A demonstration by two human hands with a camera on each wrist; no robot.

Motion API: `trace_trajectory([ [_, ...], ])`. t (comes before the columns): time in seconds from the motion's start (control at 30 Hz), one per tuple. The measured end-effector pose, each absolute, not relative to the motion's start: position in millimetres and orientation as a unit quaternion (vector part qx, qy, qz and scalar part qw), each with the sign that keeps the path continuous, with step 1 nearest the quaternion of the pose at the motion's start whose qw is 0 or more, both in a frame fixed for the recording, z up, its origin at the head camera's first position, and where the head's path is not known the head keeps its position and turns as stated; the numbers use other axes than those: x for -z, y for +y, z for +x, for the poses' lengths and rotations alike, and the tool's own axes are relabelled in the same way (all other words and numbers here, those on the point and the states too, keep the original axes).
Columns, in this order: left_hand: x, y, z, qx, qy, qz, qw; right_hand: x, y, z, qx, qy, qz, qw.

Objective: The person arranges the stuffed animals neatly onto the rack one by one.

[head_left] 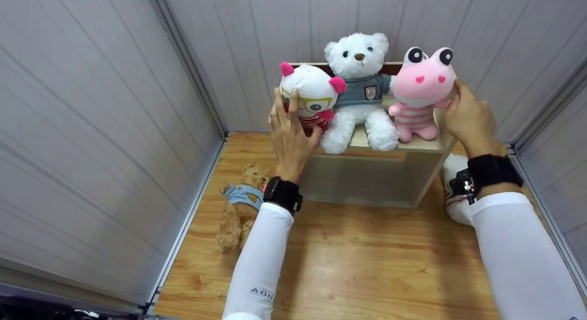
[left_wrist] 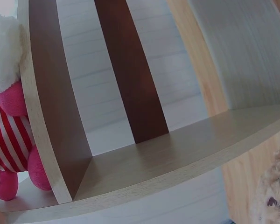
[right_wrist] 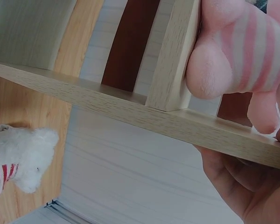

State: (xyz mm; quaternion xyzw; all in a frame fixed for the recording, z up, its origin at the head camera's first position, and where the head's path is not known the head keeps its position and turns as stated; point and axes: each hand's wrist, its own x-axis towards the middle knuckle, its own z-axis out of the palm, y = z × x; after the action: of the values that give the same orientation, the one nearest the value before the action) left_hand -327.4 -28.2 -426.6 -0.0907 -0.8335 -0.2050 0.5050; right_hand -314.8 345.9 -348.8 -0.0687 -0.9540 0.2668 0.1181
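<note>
A white plush toy (head_left: 316, 84) with pink ears, yellow glasses and a red-striped body sits at the left end of a pale wooden shelf (head_left: 424, 171). My left hand (head_left: 291, 134) holds this toy, fingers up its left side and face, thumb against its body. In the middle sits a white teddy bear (head_left: 360, 93) in a grey-blue top. The pink frog plush (head_left: 419, 88) sits at the right end. Beside it, my right hand (head_left: 472, 113) grips the shelf's side panel, fingers on the outer face, as the right wrist view shows.
On the floor left of the shelf lies a brown teddy bear (head_left: 243, 205) in a blue shirt. A white plush (right_wrist: 32, 156) with red stripes lies on the floor to the right. Grey panel walls (head_left: 91, 127) stand at the back and both sides. The shelf has a lower compartment (head_left: 357, 178).
</note>
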Motion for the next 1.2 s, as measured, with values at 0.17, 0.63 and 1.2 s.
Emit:
trace_trajectory([
  [0.17, 426.8, -28.2, -327.7, 0.207, -0.831, -0.094, 0.508, 346.8, 346.0, -315.3, -0.263, -0.955, -0.075, 0.111],
  [0.63, 434.1, -30.1, -311.7, 0.245, -0.821, -0.108, 0.504, 347.6, 346.2, -314.9, -0.266, -0.955, -0.069, 0.110],
  [1.2, 484.7, -64.8, -287.9, 0.278, -0.830, -0.046, 0.482, 345.2, 348.1, -314.9, -0.270, -0.955, -0.072, 0.099],
])
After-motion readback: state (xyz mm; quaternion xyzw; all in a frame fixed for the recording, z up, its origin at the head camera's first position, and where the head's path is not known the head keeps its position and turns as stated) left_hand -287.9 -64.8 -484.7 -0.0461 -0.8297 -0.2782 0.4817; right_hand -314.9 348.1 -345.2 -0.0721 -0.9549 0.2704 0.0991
